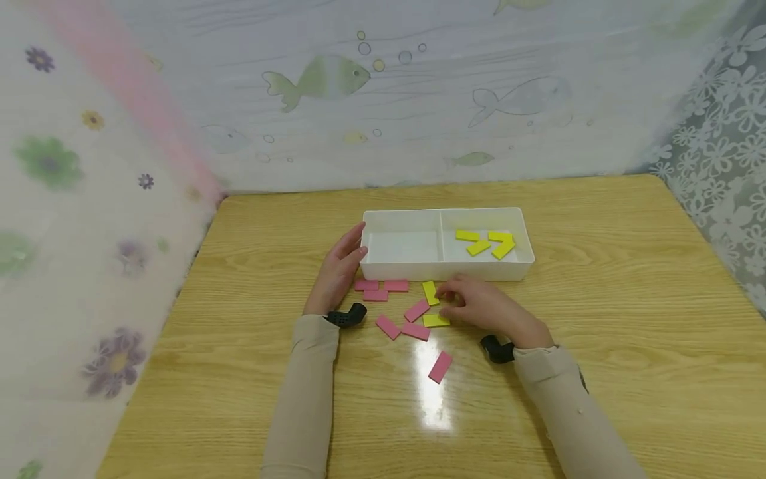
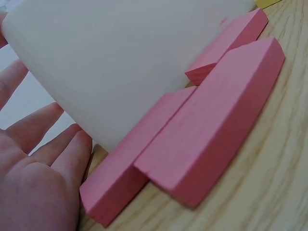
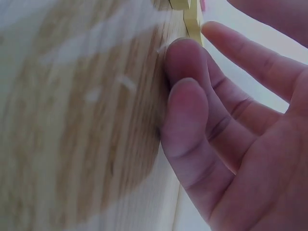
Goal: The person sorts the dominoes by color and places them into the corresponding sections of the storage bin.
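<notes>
I am watching the left hand resting against the left end of the white divided tray, its fingers lying straight and relaxed along the tray's wall, so this grip is spread and holding nothing. In the left wrist view the same fingers are lying flat beside the tray's white wall, with three pink blocks stacked loosely on the table just in front of it. The right hand is lying on the wooden table just in front of the tray, fingers curled downward over the scattered blocks. Its fingertips are reaching a yellow block lying just in front of the tray's front wall, and another yellow block is lying just under the hand's edge; I cannot tell whether this grip is pinching either one. In the right wrist view the fingers are bending against the table surface, with a sliver of yellow showing beyond the fingertips. Four yellow blocks are sitting in the tray's right compartment. More pink blocks are lying spread on the table between the two hands, and one pink block is lying apart, nearer to me.
</notes>
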Available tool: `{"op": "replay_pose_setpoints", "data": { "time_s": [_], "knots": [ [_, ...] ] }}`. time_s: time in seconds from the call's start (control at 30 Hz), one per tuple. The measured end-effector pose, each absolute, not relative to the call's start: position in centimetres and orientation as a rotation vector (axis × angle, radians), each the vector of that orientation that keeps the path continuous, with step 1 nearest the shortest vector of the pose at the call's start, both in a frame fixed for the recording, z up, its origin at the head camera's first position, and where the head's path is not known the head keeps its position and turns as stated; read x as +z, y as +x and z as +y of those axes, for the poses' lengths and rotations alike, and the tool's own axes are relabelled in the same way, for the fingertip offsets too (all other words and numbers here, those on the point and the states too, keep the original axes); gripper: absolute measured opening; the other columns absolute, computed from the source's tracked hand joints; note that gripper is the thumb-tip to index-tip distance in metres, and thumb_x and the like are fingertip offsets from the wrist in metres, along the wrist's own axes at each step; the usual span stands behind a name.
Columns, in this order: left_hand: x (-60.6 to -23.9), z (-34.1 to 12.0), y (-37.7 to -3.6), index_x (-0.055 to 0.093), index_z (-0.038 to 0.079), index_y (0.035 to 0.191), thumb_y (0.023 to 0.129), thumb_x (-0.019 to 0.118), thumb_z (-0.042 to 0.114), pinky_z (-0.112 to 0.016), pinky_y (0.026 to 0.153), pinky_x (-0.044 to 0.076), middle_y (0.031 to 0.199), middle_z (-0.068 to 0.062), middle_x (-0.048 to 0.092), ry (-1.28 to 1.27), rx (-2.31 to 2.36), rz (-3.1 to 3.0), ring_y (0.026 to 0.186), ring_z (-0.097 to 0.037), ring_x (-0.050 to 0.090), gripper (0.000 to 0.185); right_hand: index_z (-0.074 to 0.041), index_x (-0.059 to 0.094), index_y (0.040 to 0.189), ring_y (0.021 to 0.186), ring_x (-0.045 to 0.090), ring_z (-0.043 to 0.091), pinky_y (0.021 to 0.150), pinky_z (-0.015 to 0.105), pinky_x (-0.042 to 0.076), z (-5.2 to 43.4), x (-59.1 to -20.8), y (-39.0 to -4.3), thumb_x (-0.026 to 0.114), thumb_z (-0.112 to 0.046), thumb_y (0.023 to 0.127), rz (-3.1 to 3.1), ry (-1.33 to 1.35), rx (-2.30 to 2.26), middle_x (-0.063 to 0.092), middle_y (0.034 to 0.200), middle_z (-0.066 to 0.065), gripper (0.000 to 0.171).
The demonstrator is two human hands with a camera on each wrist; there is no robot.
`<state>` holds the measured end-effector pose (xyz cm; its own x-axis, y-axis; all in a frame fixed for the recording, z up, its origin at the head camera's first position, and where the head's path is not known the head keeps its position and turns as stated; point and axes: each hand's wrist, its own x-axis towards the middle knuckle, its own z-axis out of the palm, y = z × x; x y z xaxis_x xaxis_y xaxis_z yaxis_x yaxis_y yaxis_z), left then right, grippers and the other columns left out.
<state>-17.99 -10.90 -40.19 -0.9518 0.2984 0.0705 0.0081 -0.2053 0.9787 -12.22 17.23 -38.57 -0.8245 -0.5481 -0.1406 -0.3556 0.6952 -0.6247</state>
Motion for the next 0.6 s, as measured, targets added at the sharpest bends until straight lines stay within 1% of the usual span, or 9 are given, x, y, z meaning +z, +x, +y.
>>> {"op": "replay_pose_setpoints", "data": {
  "time_s": [0.13,0.33,0.47,0.6],
  "knots": [
    [-40.27,-10.84,-17.97,0.027,0.006,0.14,0.092,0.046,0.007,-0.036,0.103,0.024,0.146,-0.008,0.021,0.374,2.273,1.855,0.133,-0.025,0.018,0.051,-0.014,0.059,0.106,0.085,0.049,0.014,0.075,0.03,0.042,17.04,-38.56,-12.09,0.067,-0.03,0.079,2.6,-0.719,-0.847,0.053,0.094,-0.002,0.033],
    [-40.3,-10.83,-18.02,0.026,0.006,0.14,0.092,0.046,0.008,-0.036,0.103,0.023,0.146,-0.008,0.02,0.389,2.279,1.831,0.133,-0.026,0.017,0.052,-0.014,0.058,0.099,0.075,0.047,0.013,0.07,0.028,0.041,16.8,-38.44,-11.96,0.073,-0.03,0.074,2.628,-0.732,-0.794,0.051,0.086,-0.002,0.034],
    [-40.3,-10.85,-17.99,0.025,0.006,0.141,0.093,0.046,0.009,-0.035,0.103,0.024,0.146,-0.009,0.02,0.39,2.276,1.835,0.132,-0.026,0.018,0.052,-0.017,0.058,0.093,0.072,0.045,0.012,0.065,0.027,0.04,16.63,-38.3,-11.86,0.073,-0.031,0.073,2.631,-0.714,-0.751,0.049,0.084,-0.003,0.028],
    [-40.34,-10.87,-18.01,0.025,0.005,0.14,0.092,0.047,0.009,-0.035,0.103,0.024,0.146,-0.01,0.019,0.39,2.278,1.836,0.132,-0.027,0.018,0.053,-0.019,0.06,0.089,0.072,0.044,0.013,0.064,0.027,0.04,16.52,-38.24,-11.8,0.073,-0.031,0.073,2.612,-0.685,-0.719,0.048,0.084,-0.003,0.023]
  ]
}}
